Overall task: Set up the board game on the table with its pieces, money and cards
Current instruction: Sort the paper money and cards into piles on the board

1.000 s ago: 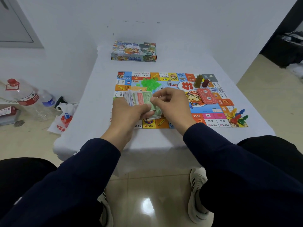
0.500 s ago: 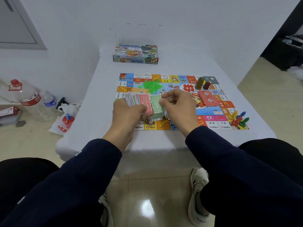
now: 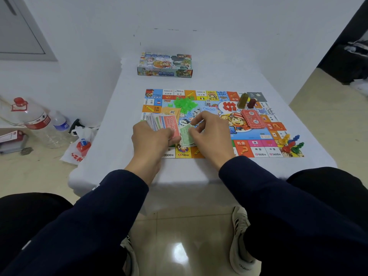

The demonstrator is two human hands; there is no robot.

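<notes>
Play money fans out of my left hand, which grips the stack over the game board's near-left part. My right hand pinches a green note on a small pile lying on the board just beside it. Red cards sit right of centre, pawns crowd the near-right corner. White table lies bare left of the board; the game box rests near the far edge.
</notes>
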